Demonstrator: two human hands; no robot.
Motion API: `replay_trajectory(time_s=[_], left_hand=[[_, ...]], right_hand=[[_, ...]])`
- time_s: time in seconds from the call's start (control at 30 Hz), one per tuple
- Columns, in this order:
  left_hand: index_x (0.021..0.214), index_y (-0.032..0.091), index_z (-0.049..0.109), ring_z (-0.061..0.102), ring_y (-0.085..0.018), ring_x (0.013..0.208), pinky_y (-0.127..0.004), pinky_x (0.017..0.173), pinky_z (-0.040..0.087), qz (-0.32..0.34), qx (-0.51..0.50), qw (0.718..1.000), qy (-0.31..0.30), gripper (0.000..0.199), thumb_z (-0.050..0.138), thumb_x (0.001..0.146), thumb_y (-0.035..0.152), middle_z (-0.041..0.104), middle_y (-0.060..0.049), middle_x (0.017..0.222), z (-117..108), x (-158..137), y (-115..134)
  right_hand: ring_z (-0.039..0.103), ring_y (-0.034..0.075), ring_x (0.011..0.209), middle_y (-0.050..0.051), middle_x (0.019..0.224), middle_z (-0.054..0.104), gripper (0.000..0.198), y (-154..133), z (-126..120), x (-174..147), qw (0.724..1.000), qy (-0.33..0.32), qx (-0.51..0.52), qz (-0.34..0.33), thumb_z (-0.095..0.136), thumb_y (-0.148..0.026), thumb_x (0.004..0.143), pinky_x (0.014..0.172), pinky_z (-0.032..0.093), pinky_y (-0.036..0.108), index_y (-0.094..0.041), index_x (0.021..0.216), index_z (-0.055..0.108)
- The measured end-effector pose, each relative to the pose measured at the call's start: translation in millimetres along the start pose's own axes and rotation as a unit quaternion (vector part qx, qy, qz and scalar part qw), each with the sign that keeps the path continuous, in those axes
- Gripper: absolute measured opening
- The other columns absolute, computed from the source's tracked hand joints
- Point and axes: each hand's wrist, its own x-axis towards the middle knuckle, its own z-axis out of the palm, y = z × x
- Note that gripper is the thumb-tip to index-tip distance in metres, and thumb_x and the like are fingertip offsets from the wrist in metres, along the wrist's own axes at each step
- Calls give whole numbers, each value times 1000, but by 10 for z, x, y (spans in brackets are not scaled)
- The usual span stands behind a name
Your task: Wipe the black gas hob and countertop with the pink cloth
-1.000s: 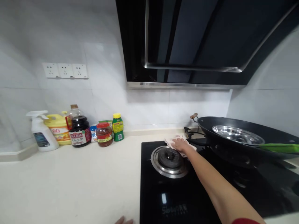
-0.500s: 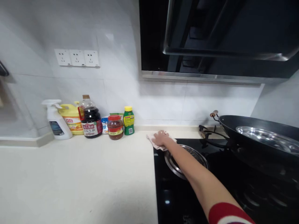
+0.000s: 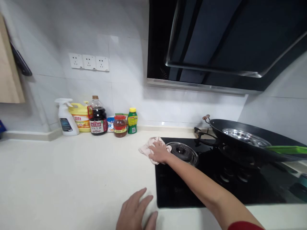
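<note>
My right hand (image 3: 158,152) presses a pale pink cloth (image 3: 151,142) down with its fingers. The cloth lies across the left edge of the black glass cooktop (image 3: 177,188) and onto the pale countertop (image 3: 72,179). Just right of that hand is a burner with a shiny metal ring (image 3: 195,159), partly covered by my forearm. My left hand (image 3: 135,210) hovers at the bottom of the view over the counter, fingers apart, holding nothing.
A black wok (image 3: 218,126) with a metal bowl (image 3: 240,135) inside sits on the right burner; a green handle (image 3: 287,149) crosses its rim. Along the wall stand a spray bottle (image 3: 67,119), soy sauce (image 3: 98,116), a red-lidded jar (image 3: 120,127) and a green bottle (image 3: 132,121). A range hood (image 3: 203,41) hangs above.
My right hand has drawn the cloth nearer to me along the cooktop's left edge. My left hand has come into view at the bottom. The camera has shifted; the green handle now shows.
</note>
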Motion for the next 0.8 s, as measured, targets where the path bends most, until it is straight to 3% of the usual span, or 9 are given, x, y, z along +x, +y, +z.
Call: replay_trajectory(time_s=[0.1, 0.33, 0.47, 0.57, 0.67, 0.8], left_hand=[[120, 27, 67, 70, -27, 110, -39, 84, 62, -20, 2, 999, -35, 35, 63, 91, 45, 71, -13, 124, -84, 70, 39], [122, 28, 69, 61, -31, 124, -53, 99, 54, -152, -45, 982, -99, 38, 54, 93, 49, 65, -11, 134, -121, 103, 64], [126, 27, 66, 57, -31, 130, -55, 106, 48, -208, -84, 969, -104, 46, 48, 93, 55, 62, -11, 139, -95, 123, 2], [127, 27, 65, 56, -31, 131, -56, 109, 45, -225, -106, 962, -114, 50, 46, 93, 58, 62, -10, 138, -86, 155, -37], [122, 28, 67, 57, -31, 129, -55, 109, 45, -229, -105, 958, -139, 49, 45, 92, 60, 65, -8, 134, -101, 197, -30], [120, 29, 69, 57, -30, 129, -54, 108, 44, -226, -81, 954, -178, 47, 42, 95, 58, 66, -7, 134, -155, 240, 43]], right_hand=[[18, 39, 149, 10, 161, 29, 61, -150, 6, -495, 999, 5, 11, -38, 48, -57, 91, 114, 14, 64, -35, 148, 44], [16, 39, 150, 9, 161, 31, 57, -332, 75, -1614, 989, 28, 89, -115, 53, -62, 90, 113, 14, 67, -39, 142, 50], [21, 36, 148, 7, 157, 38, 48, -436, 126, -2076, 982, 71, 107, -138, 57, -54, 91, 112, 17, 66, -41, 137, 54], [30, 30, 144, 5, 151, 45, 45, -418, 185, -2312, 976, 119, 100, -151, 63, -48, 88, 111, 23, 57, -40, 132, 57], [36, 28, 139, 5, 148, 47, 45, -240, 236, -2483, 977, 158, 95, -104, 67, -48, 85, 110, 26, 51, -38, 129, 60], [32, 33, 142, 8, 156, 38, 53, 212, 226, -2728, 983, 167, 66, 28, 68, -50, 82, 109, 28, 53, -38, 133, 59]])
